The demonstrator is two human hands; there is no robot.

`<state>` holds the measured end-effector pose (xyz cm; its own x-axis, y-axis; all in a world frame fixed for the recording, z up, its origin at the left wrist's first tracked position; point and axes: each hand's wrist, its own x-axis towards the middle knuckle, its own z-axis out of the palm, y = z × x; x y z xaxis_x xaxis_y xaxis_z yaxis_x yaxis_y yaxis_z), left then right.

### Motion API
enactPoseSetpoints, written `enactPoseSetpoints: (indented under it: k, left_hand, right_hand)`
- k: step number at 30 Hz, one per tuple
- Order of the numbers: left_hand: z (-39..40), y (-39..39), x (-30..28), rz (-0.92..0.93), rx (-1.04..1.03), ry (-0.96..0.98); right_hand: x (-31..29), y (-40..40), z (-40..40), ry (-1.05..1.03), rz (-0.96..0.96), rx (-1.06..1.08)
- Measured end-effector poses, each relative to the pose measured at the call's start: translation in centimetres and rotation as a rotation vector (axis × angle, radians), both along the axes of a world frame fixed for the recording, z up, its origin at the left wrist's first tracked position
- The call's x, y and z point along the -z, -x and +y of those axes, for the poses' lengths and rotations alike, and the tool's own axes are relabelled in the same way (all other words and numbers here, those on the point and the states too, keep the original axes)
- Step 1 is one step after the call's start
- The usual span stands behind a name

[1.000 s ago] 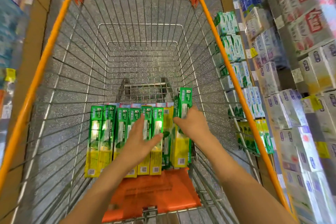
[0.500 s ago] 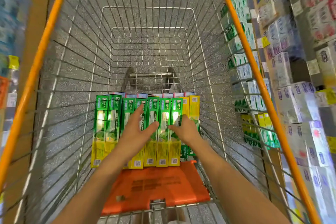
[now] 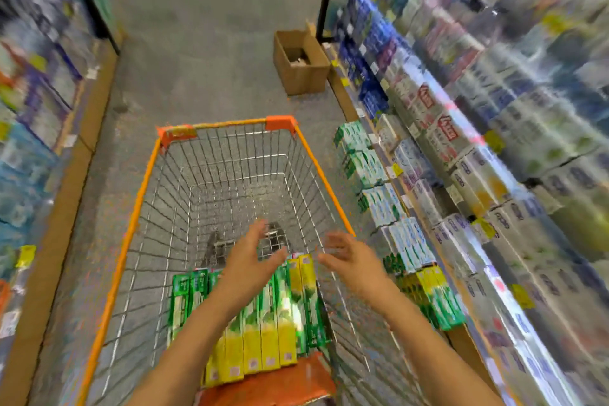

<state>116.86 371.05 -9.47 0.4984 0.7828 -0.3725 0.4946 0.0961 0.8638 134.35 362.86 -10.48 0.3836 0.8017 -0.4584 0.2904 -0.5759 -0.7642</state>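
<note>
Toothpaste cartons (image 3: 286,323): packed in a row side by side at near end of cart (image 3: 230,123). Probably light, stiff card with slick faces; grip across the long edges. Left hand (image 3: 245,269) and right hand (image 3: 354,260): above the cart, fingers spread, holding nothing.

The left hand (image 3: 245,260) and the right hand (image 3: 349,257) are held side by side and apart over the near half of the cart (image 3: 132,234), the right hand above its right side wall. A row of boxes (image 3: 270,323) is stood side by side in the cart, below the left hand and back along its forearm, and its right end is found under the gap between the hands. The seat flap (image 3: 273,382) is placed nearer still, behind the row. Far ahead of the right hand, a carton (image 3: 301,76) is set on the floor (image 3: 204,43), just beside the shelves (image 3: 478,148). These are ranged to the right of the right hand. Another shelf (image 3: 29,102) is placed well left of the left hand.
</note>
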Motion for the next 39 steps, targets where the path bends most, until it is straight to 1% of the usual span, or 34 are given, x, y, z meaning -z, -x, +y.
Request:
enactPoseSetpoints:
  k: [3, 7, 13, 18, 21, 23, 27, 29, 33, 35, 39]
  left_hand:
    - [-1.3, -1.2, -4.0, 0.006, 0.078, -0.072]
    - [-2.4, -2.3, -7.3, -0.011, 0.104, -0.178]
    - [-4.6, -4.9, -11.1, -0.042, 0.215, -0.322]
    - [-8.7, -11.4, -11.6, -0.091, 0.459, -0.307]
    - [-12.9, -15.6, -11.0, -0.122, 0.625, -0.253]
    - [-15.6, -18.7, -10.4, -0.143, 0.719, -0.227]
    - [-20.1, -25.8, -8.0, -0.12, 0.827, -0.178]
    - [-21.5, -28.8, -6.8, -0.099, 0.843, -0.169]
    - [-24.1, -37.1, -3.2, -0.017, 0.926, -0.16]
    - [-24.8, -41.0, -1.4, 0.022, 0.933, -0.167]
    - [-24.5, -47.6, 1.7, 0.165, 0.981, -0.181]
  right_hand:
    - [-5.0, -1.9, -3.4, -0.104, -0.048, 0.087]
    - [-8.7, -4.3, -8.8, -0.177, -0.146, 0.217]
    - [-11.9, -6.0, -14.7, -0.27, -0.165, 0.376]
    - [-13.3, -7.8, -20.6, -0.247, -0.277, 0.479]
    - [-13.0, -9.5, -25.5, -0.211, -0.324, 0.579]
    - [-12.5, -10.9, -28.7, -0.206, -0.319, 0.664]
    - [-10.4, -14.8, -34.1, -0.125, -0.321, 0.788]
    - [-9.2, -16.7, -35.8, -0.091, -0.32, 0.814]
    - [-5.9, -24.0, -38.9, -0.012, -0.255, 0.84]
    - [-4.2, -27.9, -39.6, 0.005, -0.242, 0.845]
    - [-0.7, -33.5, -39.4, 0.086, -0.182, 0.805]
